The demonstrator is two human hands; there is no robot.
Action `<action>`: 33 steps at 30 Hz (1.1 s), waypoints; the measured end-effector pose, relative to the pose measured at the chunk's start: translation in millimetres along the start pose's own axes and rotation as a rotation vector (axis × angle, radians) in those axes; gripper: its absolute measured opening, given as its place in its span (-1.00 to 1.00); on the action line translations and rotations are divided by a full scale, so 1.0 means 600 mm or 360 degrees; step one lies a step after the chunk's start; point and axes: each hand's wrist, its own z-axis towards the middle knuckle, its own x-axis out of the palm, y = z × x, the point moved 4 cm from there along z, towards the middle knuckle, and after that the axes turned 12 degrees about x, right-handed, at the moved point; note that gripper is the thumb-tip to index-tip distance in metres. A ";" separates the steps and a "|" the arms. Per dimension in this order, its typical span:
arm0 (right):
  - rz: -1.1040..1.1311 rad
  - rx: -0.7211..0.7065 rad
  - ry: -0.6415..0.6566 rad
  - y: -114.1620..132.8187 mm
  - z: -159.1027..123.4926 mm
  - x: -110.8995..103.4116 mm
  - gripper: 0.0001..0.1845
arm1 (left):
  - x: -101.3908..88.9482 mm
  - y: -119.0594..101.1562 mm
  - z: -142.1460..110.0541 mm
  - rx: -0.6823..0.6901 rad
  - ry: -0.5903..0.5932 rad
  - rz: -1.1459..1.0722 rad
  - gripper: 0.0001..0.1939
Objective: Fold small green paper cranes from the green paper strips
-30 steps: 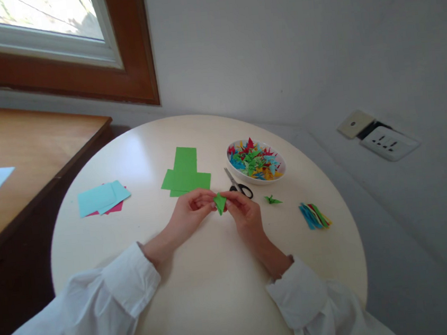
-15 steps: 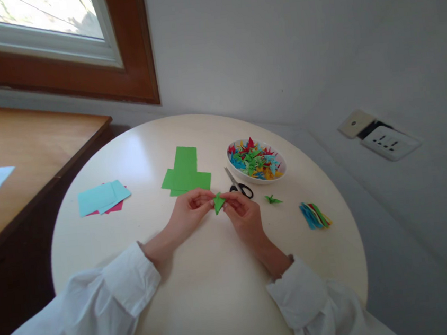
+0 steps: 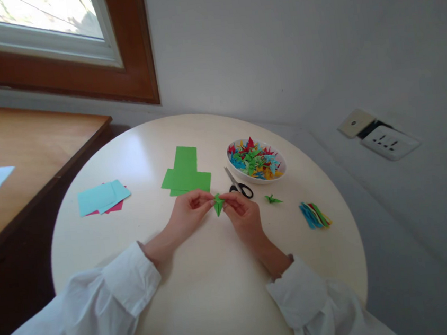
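Between my fingertips, above the middle of the table, is a small piece of folded green paper (image 3: 218,205), pointed at its lower end. My left hand (image 3: 190,212) pinches its left side and my right hand (image 3: 245,216) pinches its right side. Just beyond my right hand lie scissors (image 3: 240,185) with black handles, blades pointing away. A finished green paper crane (image 3: 273,199) rests to the right of that hand. Flat green paper sheets (image 3: 186,171) overlap behind my left hand.
A white oval bowl (image 3: 248,178) full of colourful folded paper cranes stands at the back right. Paper strips (image 3: 314,215) lie near the right edge of the round table (image 3: 206,308). Light blue sheets (image 3: 99,198) over pink ones are at left. A wooden desk (image 3: 37,139) adjoins.
The folded green paper has turned slightly, and its lower tip now points more straight down with a centre crease showing. Both hands stay nearly in place.
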 end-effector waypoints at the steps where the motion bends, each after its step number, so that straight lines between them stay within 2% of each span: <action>1: -0.0002 -0.0006 0.0000 0.000 0.000 0.000 -0.85 | 0.000 0.000 0.000 -0.0009 -0.0005 0.0009 -0.80; 24: -0.0022 0.0111 -0.0117 -0.005 0.003 -0.004 -0.85 | 0.002 -0.007 0.000 0.0066 -0.0032 -0.0045 -0.79; 33: 0.0159 0.0126 -0.0103 -0.009 0.003 -0.001 -0.83 | 0.002 -0.006 0.000 0.0126 0.0003 -0.0054 -0.79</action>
